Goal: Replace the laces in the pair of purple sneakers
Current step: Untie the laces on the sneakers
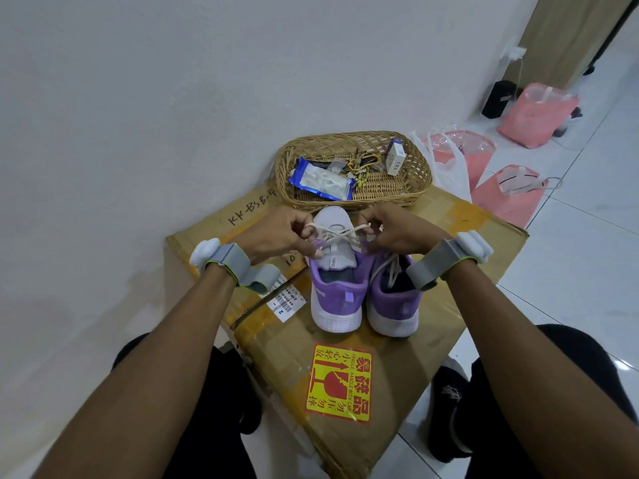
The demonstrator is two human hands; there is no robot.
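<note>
Surface: cardboard box (449, 271) beside white wall (138, 98), on tiled floor (587, 271).
Sneakers: purple pair (337, 295) at the box's middle, heels toward its near edge.
Fingers: left hand (276, 233) and right hand (397, 231) curled, each seemingly pinching the white lace (340, 233).
Far edge: wicker basket (345, 137).

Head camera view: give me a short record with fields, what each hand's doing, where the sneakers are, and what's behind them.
left hand: pinches one end of the cream lace
right hand: pinches the other end
laced sneaker: purple, heel toward the person, lace crossed over its tongue
second sneaker: close beside it, on the right hand's side
surface: cardboard box with a fragile sticker
behind: wicker basket holding keys and packets
</note>
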